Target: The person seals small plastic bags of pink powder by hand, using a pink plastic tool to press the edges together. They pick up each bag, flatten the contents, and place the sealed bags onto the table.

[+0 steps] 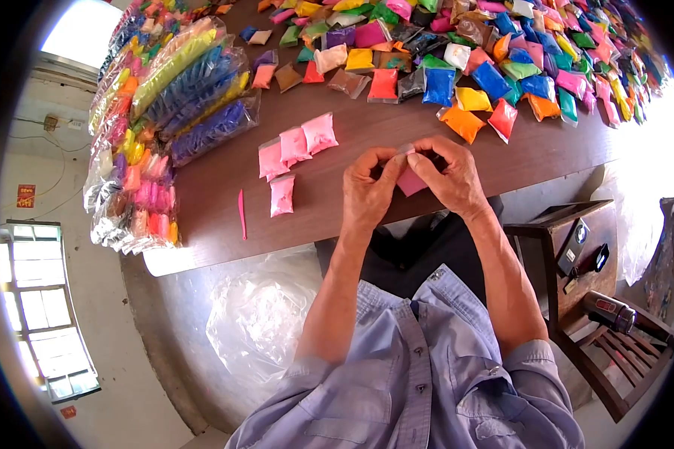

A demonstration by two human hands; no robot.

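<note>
Both hands, the left hand point(371, 183) and the right hand point(448, 173), are nearly closed, thumbs and curled fingers pinching the top of a small pink plastic packet point(410, 182) between them, at the near edge of the brown wooden table point(217, 187); its lower part shows below the thumbs.

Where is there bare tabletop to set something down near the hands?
Brown wood-look table shows bare between the small pale-pink packets and left hand, and beyond the right hand, nearer than the shiny red packet. Crowded: far side, multicoloured plastic packets; left end, clear bags of coloured packets.
</note>
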